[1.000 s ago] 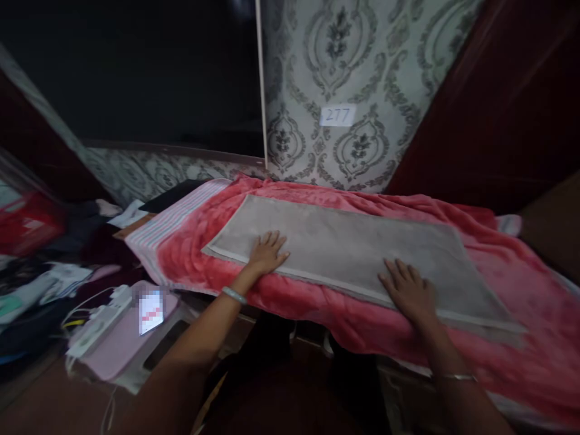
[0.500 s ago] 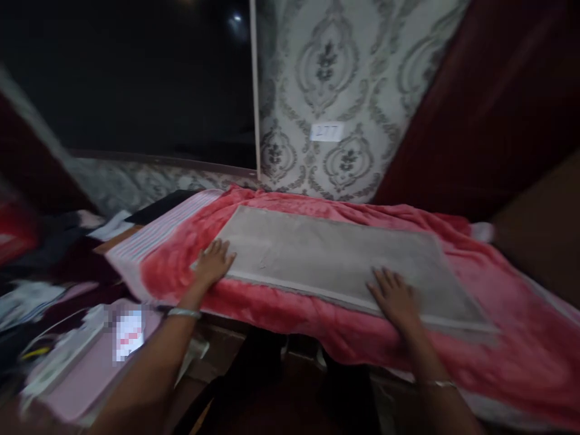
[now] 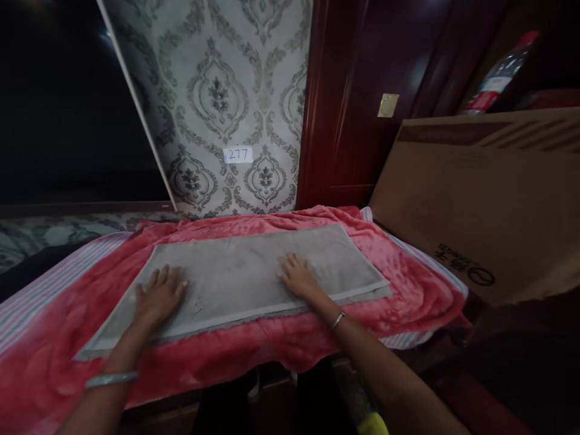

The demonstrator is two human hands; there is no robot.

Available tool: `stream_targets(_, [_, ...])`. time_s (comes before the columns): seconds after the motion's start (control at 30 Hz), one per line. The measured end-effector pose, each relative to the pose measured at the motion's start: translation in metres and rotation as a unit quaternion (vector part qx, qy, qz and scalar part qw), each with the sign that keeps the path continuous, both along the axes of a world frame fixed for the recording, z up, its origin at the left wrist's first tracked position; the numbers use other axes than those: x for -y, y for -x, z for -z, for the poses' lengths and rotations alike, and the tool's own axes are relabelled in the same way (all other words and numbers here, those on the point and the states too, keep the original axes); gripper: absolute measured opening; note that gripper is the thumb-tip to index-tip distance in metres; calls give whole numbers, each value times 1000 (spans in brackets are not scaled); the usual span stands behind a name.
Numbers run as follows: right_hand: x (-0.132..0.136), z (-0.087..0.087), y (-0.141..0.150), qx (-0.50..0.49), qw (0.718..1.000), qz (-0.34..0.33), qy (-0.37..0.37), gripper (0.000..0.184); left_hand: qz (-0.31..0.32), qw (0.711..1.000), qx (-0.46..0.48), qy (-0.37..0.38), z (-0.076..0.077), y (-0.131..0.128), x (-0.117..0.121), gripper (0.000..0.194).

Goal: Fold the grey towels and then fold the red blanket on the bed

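A grey folded towel [image 3: 244,266] lies flat and stretched out on a red fleece blanket [image 3: 281,344] that covers a table. My left hand [image 3: 159,293] rests palm down on the towel's near left part, fingers spread. My right hand [image 3: 296,276] presses flat on the towel right of its middle, fingers apart. Neither hand holds anything. A bangle shows on each wrist.
A striped cloth [image 3: 40,290] shows under the blanket at the left. A large cardboard box [image 3: 489,199] leans at the right, with a plastic bottle [image 3: 496,75] behind it. Patterned wallpaper with a small label "277" [image 3: 238,154] and a dark red door [image 3: 362,103] stand behind.
The view has swung to the right, so the box and door now show. Both hands still lie flat on the towel, with the right hand now nearer its middle.
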State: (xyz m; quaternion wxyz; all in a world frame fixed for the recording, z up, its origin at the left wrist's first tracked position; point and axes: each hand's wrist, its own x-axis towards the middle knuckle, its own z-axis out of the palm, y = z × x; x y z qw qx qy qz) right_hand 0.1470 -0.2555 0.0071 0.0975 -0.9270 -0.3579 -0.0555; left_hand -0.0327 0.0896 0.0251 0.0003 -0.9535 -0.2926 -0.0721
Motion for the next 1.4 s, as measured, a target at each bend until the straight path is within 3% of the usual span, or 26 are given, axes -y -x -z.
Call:
stream_targets(0.1, [-17, -2, -6, 11, 998, -61, 0, 51, 27, 999, -33, 3, 11, -18, 11, 66])
stream_targets(0.2, [2, 3, -34, 0, 997, -70, 18, 50, 26, 999, -37, -1, 25, -21, 8, 67])
stream_targets(0.27, [34, 8, -62, -14, 999, -18, 39, 55, 29, 999, -35, -6, 30, -20, 4, 68])
stream_targets(0.4, [108, 20, -110, -25, 982, 179, 59, 58, 23, 999, -37, -10, 32, -19, 2, 67])
stream_targets(0.53, [139, 28, -128, -26, 960, 271, 59, 59, 17, 998, -58, -18, 29, -19, 3, 68])
stream_targets(0.67, [109, 23, -125, -21, 962, 265, 54, 59, 22, 998, -62, -20, 20, -37, 12, 70])
stream_targets(0.73, [76, 18, -121, -23, 978, 204, 46, 59, 70, 996, -50, -9, 16, -60, 27, 69])
stream_targets(0.87, [7, 13, -120, -40, 998, 35, 35, 59, 233, 970, -56, 42, 13, -126, 71, 65])
stream_targets(0.97, [-12, 16, -138, -50, 997, -39, 49, 59, 273, 958, -71, 58, 16, -166, 81, 64])
stream_targets(1.03, [-2, 18, -162, -45, 997, -18, 66, 59, 251, 963, -80, 54, 17, -178, 64, 63])
stream_targets(1.1, [25, 21, -191, -37, 995, 44, 77, 59, 198, 976, -84, 41, 16, -176, 28, 63])
stream_targets(1.27, [109, 40, -256, -35, 978, 201, 51, 63, 18, 996, -84, 22, 10, -135, -85, 61])
stream_targets(1.4, [148, 66, -284, -34, 967, 251, 1, 68, -43, 997, -60, 18, 16, -111, -138, 61])
